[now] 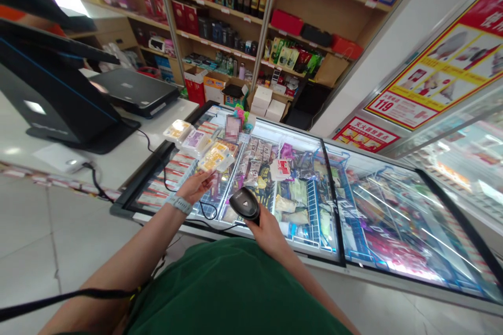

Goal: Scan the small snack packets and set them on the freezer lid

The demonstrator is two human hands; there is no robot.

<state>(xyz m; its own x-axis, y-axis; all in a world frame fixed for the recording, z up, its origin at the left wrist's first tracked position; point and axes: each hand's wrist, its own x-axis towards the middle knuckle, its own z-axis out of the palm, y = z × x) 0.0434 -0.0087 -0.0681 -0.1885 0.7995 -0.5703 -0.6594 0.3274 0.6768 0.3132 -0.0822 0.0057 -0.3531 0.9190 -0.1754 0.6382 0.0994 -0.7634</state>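
My left hand [195, 187], with a pale watch strap at the wrist, pinches the near edge of a clear plastic pack with a yellow label [217, 156]. A purple-labelled pack [195, 140] and another yellow-labelled pack [177, 130] lie just beyond it, toward the counter. My right hand [269, 230] is wrapped round the handle of a black barcode scanner [245, 203], whose head points away from me over the freezer's glass top. A white pack with a red label [281, 169] rests on the glass to the right, apart from both hands.
A glass-topped chest freezer [341, 241] with wire baskets and bagged food spans the front. On the left counter [129, 170] stand a black checkout screen stand [58, 94] and a flat scale [133, 89]. A black cable [164, 172] loops over the glass. Stocked shelves [220, 5] stand behind.
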